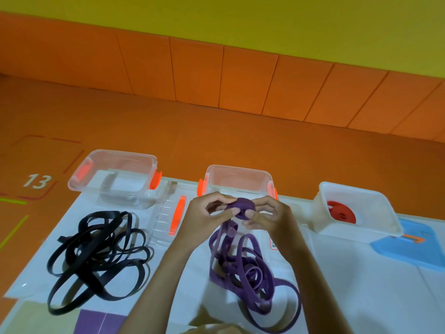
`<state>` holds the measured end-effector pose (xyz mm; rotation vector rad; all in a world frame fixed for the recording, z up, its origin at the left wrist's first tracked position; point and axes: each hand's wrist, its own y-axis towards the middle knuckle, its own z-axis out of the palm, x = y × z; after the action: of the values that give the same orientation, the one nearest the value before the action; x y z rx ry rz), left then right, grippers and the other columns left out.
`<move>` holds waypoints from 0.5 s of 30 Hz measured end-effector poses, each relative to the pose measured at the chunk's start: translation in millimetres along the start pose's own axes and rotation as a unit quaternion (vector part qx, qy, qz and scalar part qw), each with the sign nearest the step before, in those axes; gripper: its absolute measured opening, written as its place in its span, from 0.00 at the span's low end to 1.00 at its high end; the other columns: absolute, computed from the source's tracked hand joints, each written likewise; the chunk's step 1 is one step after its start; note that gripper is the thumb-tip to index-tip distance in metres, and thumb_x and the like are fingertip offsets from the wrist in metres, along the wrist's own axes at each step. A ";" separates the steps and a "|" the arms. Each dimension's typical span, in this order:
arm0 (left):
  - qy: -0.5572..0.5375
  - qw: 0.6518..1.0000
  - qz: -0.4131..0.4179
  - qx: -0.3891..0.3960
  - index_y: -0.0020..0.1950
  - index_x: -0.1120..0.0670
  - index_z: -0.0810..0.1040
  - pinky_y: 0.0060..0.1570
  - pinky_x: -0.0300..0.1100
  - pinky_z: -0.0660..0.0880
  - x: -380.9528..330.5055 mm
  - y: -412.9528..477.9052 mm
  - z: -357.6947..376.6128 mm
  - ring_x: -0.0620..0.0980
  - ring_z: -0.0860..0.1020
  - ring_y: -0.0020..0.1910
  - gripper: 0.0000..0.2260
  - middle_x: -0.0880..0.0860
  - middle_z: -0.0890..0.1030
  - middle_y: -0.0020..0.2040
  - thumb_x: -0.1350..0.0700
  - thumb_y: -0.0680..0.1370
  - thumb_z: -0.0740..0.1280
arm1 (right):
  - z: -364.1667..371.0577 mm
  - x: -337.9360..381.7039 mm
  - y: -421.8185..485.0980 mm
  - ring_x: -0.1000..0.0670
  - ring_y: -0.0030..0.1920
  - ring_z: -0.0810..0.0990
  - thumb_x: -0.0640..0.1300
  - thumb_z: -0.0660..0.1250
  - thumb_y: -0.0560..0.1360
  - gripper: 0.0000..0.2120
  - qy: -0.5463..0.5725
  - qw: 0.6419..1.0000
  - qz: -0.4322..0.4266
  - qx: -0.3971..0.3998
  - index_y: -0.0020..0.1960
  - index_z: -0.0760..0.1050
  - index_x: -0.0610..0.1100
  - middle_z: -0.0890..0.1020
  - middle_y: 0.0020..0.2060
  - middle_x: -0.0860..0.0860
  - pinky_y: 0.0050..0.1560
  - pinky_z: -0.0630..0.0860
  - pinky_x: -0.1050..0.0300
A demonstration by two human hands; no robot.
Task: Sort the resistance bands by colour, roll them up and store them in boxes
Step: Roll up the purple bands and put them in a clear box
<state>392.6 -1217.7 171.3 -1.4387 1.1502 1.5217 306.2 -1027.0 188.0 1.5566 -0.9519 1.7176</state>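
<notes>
We hold the purple roll [240, 208] in both grips, left hand [204, 216] and right hand [268, 219] pinching opposite sides, just before the clear middle box [238, 172], its unwound tail [228, 231] trailing toward us onto the counter [337, 273].

A: What sits just in front of the middle box [238, 168]?
B: The left hand [204, 219] and right hand [271, 219], both pinching a purple roll [238, 208]; its tail drops to the purple bands [250, 273] heaped nearer the person.
A: And beside that box?
B: Left of it, black bands [96, 256]; right of it, a white box [375, 213] holding a red roll [340, 212]
</notes>
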 end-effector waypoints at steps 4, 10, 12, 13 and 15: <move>-0.045 0.999 -0.005 0.006 0.60 0.46 0.88 0.55 0.37 0.79 -5.8 -0.4 -1.3 0.45 0.84 0.54 0.15 0.51 0.87 0.56 0.59 0.75 0.80 | 9.9 -8.8 -1.0 0.36 0.49 0.89 0.40 0.76 0.77 0.09 0.065 0.998 -0.005 0.009 0.54 0.80 0.40 0.88 0.49 0.39 0.50 0.85 0.54; 0.038 0.997 -0.022 0.066 0.61 0.42 0.85 0.57 0.42 0.82 -7.5 -2.6 -13.0 0.49 0.87 0.52 0.19 0.48 0.89 0.51 0.55 0.72 0.82 | -1.4 -2.7 -1.9 0.51 0.48 0.87 0.51 0.79 0.72 0.13 -0.183 0.981 -0.031 0.048 0.55 0.83 0.57 0.87 0.50 0.56 0.47 0.84 0.56; 0.006 0.998 -0.027 0.051 0.58 0.45 0.85 0.54 0.44 0.84 -9.8 -4.6 -7.3 0.51 0.88 0.51 0.18 0.50 0.89 0.50 0.55 0.71 0.83 | -1.1 3.3 -2.5 0.49 0.46 0.88 0.52 0.79 0.71 0.11 -0.144 0.988 -0.041 0.041 0.53 0.84 0.56 0.87 0.48 0.54 0.42 0.86 0.53; -0.014 0.999 -0.022 0.042 0.57 0.47 0.86 0.53 0.43 0.84 -11.3 -5.0 -4.7 0.52 0.88 0.51 0.16 0.51 0.89 0.50 0.56 0.71 0.83 | -0.6 5.3 -2.9 0.48 0.46 0.89 0.50 0.79 0.72 0.09 -0.123 0.991 -0.046 0.035 0.52 0.85 0.55 0.87 0.48 0.52 0.43 0.87 0.51; -0.048 0.998 -0.015 0.035 0.55 0.50 0.87 0.52 0.39 0.83 -14.8 -4.8 -2.7 0.52 0.88 0.53 0.14 0.52 0.89 0.52 0.58 0.72 0.82 | 1.9 8.5 -4.5 0.44 0.48 0.89 0.46 0.79 0.73 0.08 -0.070 0.996 -0.045 0.030 0.51 0.84 0.50 0.87 0.49 0.48 0.47 0.87 0.49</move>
<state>399.5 -1217.7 185.6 -1.3167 1.1085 1.4976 310.0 -1026.3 197.0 1.7515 -0.8909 1.6040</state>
